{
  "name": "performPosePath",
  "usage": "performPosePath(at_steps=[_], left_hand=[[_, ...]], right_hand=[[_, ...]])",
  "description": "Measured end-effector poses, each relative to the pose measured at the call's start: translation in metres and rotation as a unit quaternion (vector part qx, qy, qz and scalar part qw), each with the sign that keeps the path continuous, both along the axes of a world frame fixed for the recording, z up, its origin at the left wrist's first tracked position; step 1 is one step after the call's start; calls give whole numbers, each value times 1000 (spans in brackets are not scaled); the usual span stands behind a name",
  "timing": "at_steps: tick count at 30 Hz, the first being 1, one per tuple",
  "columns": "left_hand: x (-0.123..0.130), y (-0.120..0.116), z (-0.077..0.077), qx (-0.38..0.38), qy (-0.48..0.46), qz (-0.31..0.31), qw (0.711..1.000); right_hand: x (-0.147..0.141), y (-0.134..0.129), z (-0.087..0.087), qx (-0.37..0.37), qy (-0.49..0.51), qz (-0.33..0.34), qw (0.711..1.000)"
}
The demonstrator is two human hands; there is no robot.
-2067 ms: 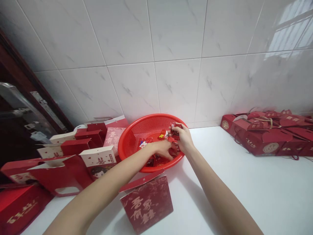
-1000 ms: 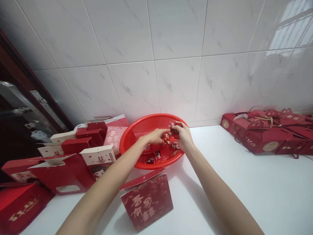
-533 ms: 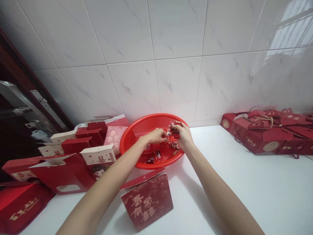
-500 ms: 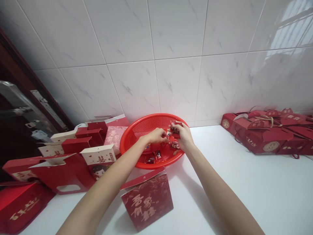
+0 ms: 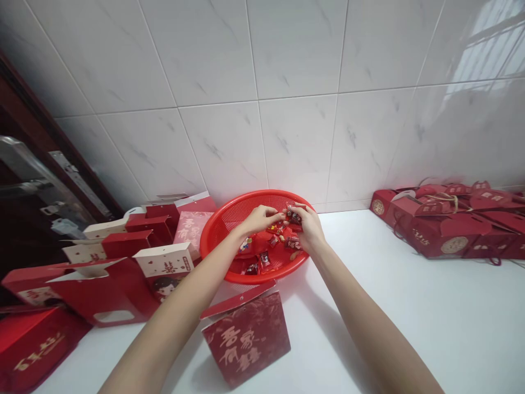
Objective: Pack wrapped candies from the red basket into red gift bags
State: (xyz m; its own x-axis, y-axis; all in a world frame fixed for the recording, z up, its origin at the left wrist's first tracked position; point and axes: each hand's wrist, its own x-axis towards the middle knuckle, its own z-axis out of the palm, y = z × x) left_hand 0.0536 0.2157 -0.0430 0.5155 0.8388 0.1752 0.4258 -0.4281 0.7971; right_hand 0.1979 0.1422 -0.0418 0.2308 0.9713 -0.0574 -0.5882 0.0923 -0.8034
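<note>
A red mesh basket (image 5: 256,279) stands against the tiled wall with several wrapped candies (image 5: 264,258) inside. Above its right part, my right hand (image 5: 309,225) is closed around dark red wrapped candies (image 5: 293,217). My left hand (image 5: 262,220) is over the middle of the basket, its fingertips pinched close to the candies in my right hand; whether something small is between them is hidden. In front of the basket stands a dark red box with gold characters (image 5: 248,339), its top flap raised.
Several red and cream gift boxes (image 5: 127,290) crowd the left side, beside a dark door frame with a metal handle (image 5: 33,169). More dark red boxes with cords (image 5: 447,232) lie along the wall at the right. A white tabletop (image 5: 369,284) lies beneath.
My left hand has risen from the candies in the basket and moved slightly up, closer to my right hand. More candies now show beneath it. My right hand has hardly moved.
</note>
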Motion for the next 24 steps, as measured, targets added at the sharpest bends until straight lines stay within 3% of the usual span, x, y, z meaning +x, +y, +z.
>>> performPosePath(at_steps=[6,15,24], left_hand=[[6,-5,8,-88,-140,6,986],[5,-10,15,-154,-185,16,971],[2,-12,19,-173,-213,-15,962]], right_hand=[[0,-1,-3,28,-20,-15,999],[1,-3,-1,14,-27,-5,1000],[0,-3,0,27,-13,-33,999]])
